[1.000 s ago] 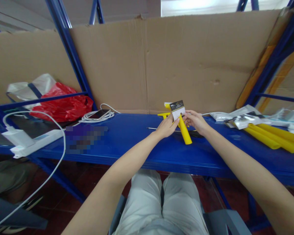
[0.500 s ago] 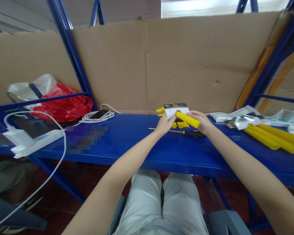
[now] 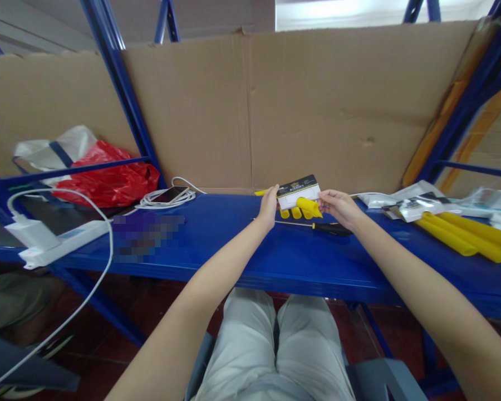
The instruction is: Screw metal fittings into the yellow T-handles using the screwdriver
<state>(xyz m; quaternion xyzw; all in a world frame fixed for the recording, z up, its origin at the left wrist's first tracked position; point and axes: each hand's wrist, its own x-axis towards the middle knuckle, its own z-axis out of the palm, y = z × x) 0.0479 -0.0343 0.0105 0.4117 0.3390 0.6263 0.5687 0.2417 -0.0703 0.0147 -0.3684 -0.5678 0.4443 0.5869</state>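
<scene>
A black-and-white printed card is held between my two hands above the blue table. My left hand grips its left end, fingers behind and partly hidden. The fingertips of my right hand pinch at the card's lower right corner. A yellow tube lies against the card's lower front, its end facing me. Several more yellow tube ends show just below the card. Under my hands lies a screwdriver with a black and yellow handle, its shaft pointing left.
On the right, yellow tubes lie with clear plastic packets. To the left are a white power strip, a coiled white cable and a red plastic bag. Cardboard walls the back; blue posts frame it.
The card has tilted, so its printed face shows more. The yellow tube has swung from pointing right to facing me. My left hand has shifted to the card's left end.
</scene>
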